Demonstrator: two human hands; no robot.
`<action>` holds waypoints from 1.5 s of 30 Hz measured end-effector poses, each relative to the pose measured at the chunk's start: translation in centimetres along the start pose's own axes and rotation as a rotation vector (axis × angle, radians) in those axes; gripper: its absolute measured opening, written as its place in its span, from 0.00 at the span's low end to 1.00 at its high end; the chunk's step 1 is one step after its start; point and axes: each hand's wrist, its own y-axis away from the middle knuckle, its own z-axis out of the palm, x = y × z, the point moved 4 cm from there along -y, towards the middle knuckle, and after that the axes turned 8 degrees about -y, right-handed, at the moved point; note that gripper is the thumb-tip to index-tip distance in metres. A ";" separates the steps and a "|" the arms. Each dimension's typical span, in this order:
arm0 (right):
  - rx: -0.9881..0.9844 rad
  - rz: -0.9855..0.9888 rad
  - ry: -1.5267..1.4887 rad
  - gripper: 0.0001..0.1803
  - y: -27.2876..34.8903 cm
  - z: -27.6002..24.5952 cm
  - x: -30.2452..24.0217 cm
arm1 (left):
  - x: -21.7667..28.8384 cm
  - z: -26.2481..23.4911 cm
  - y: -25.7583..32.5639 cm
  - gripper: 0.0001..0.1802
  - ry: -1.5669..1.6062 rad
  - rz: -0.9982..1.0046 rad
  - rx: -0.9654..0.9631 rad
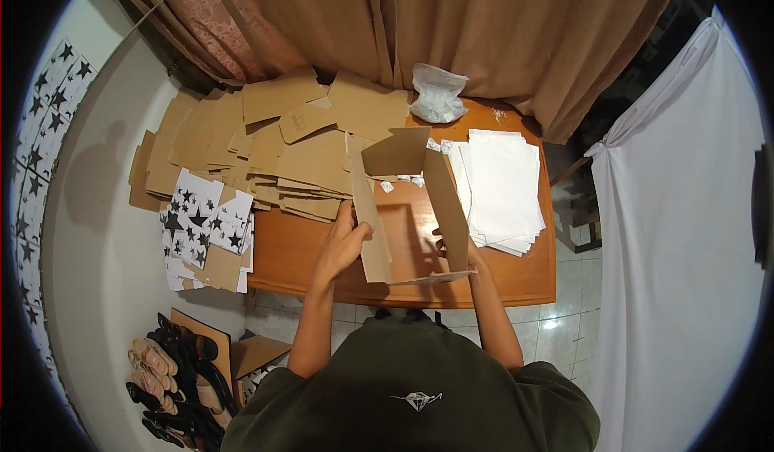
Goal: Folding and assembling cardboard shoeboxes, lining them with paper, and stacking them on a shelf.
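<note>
Above the near part of the table I hold a brown cardboard box [371, 234], its walls standing up around an open middle. The tabletop shows through it, with no bottom closing it there. My left hand [345, 242] grips the left wall from outside, thumb along the cardboard. On the other side, my right hand [440, 243] grasps the right wall near its close corner; that wall hides most of the hand, and only some fingertips show inside. Small crumpled white paper pieces [388, 187] lie on the table just beyond, partly seen through the box.
Flattened cardboard pieces [314, 162] pile up at the far left, with star-printed sheets [193, 218] nearer. White paper [504, 190] is stacked on the right of the wooden table [516, 281]. A clear plastic bag [439, 97] sits at the back. Shoes [181, 371] stand lower left.
</note>
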 end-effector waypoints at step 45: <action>0.143 -0.503 0.453 0.66 1.7 9.0 -1.5 | -5.2 4.2 -1.5 0.51 -0.371 0.212 0.056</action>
